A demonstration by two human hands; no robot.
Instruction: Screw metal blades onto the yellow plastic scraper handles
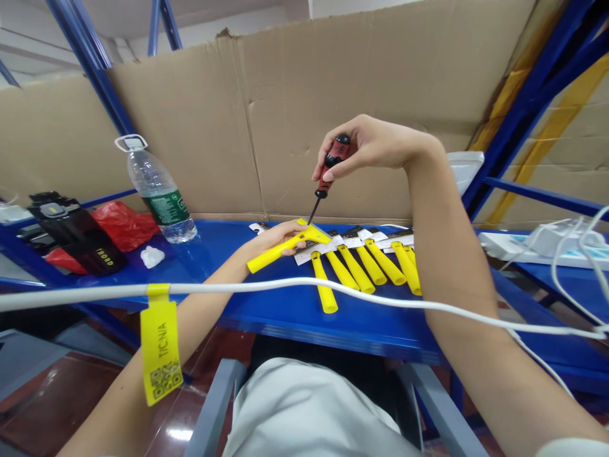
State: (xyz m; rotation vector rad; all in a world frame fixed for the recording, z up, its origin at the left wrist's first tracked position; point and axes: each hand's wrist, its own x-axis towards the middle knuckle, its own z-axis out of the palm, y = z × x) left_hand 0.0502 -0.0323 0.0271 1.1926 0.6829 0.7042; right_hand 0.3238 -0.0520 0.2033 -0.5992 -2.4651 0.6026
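My left hand [280, 238] is closed round a yellow plastic handle with a wider head [273, 256], keeping it just above the blue table. From above, my right hand [364, 149] grips a red and black screwdriver [335, 158]. Its thin shaft slants down and the tip meets the head of the yellow handle near my left fingers; the exact contact spot is too small to make out. To the right lie several similar yellow handles [349, 268] in a row, with black and white flat pieces [353, 238] at their far ends.
A white cable [285, 284] with a yellow tag [160, 349] crosses in front of my forearms. On the left stand a water bottle [159, 190], a black container [78, 235] and a red plastic bag [124, 225]. A power strip [537, 249] is at right; cardboard [295, 114] walls the back.
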